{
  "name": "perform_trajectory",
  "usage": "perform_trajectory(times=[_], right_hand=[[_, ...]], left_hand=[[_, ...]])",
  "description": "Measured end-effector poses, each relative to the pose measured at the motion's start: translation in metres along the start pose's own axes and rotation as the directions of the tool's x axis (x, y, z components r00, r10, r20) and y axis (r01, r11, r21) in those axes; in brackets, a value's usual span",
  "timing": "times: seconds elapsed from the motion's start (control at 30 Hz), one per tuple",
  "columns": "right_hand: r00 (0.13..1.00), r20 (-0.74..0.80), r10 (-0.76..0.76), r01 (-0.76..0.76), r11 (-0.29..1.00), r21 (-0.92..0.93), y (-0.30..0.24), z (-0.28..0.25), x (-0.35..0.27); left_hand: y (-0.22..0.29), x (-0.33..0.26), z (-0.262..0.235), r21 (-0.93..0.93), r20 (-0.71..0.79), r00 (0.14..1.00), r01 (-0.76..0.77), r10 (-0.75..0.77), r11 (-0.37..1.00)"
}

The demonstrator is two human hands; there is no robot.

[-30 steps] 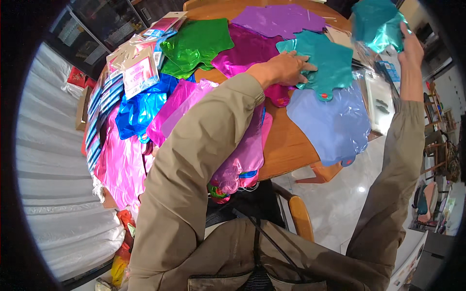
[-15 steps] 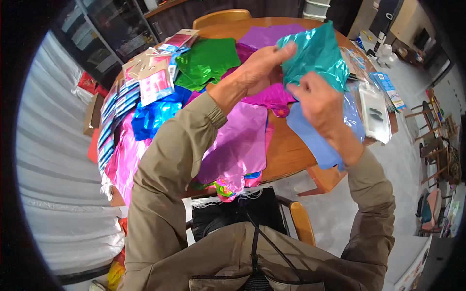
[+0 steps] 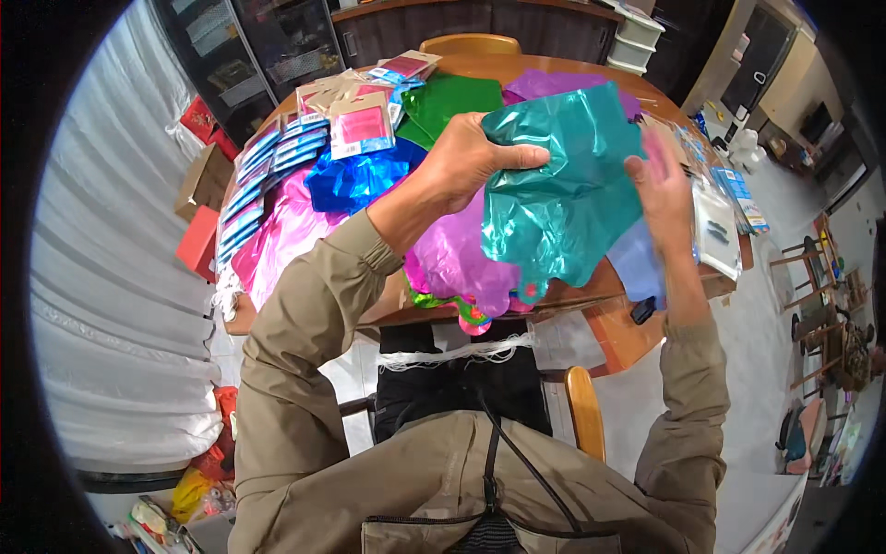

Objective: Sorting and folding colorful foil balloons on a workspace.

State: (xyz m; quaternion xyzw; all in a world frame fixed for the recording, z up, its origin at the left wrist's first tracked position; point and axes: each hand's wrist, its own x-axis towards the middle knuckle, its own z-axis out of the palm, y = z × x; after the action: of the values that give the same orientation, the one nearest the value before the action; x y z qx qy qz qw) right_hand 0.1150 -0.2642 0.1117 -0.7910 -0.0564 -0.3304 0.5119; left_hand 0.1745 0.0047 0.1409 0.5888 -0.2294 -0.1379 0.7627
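Foil in teal [image 3: 568, 208] hangs from my left hand [image 3: 471, 159], thumb laid across its face, over the table [image 3: 565, 66], its lower tab [image 3: 531, 292] near the front edge. My right hand [image 3: 664, 189] is blurred just beside the sheet's right side; I can't tell from my feed whether it grips. Packets [image 3: 286, 152] line the table's left edge, with green foil [image 3: 454, 100] and purple foil [image 3: 546, 85] lying toward the far edge.

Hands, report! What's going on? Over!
Left hand pinching flat teal foil balloon. Right hand blurred at its right edge, grip unclear. Pink-lilac foil balloon partly hidden behind teal one.
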Motion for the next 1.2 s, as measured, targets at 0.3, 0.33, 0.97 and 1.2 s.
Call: perform_trajectory(times=[0.3,0.33,0.97,1.2], right_hand=[[0.919,0.334,0.212,-0.268,0.955,0.131,-0.024,0.004,-0.006],[0.918,0.337,0.209,-0.266,0.955,0.131,-0.025,0.006,-0.007],[0.94,0.339,0.036,-0.082,0.989,0.123,-0.04,0.014,0.005],[0.971,0.234,-0.054,0.0,0.975,0.224,-0.041,-0.006,0.04]], left_hand=[[0.007,-0.04,-0.044,0.072,-0.053,0.999,-0.001,0.005,0.997],[0.006,-0.042,-0.05,0.071,-0.057,0.998,-0.003,0.007,0.997],[0.01,-0.038,-0.039,0.207,-0.021,0.987,-0.154,0.161,0.966],[0.035,-0.021,-0.015,0.3,-0.091,0.961,-0.224,0.262,0.927]])
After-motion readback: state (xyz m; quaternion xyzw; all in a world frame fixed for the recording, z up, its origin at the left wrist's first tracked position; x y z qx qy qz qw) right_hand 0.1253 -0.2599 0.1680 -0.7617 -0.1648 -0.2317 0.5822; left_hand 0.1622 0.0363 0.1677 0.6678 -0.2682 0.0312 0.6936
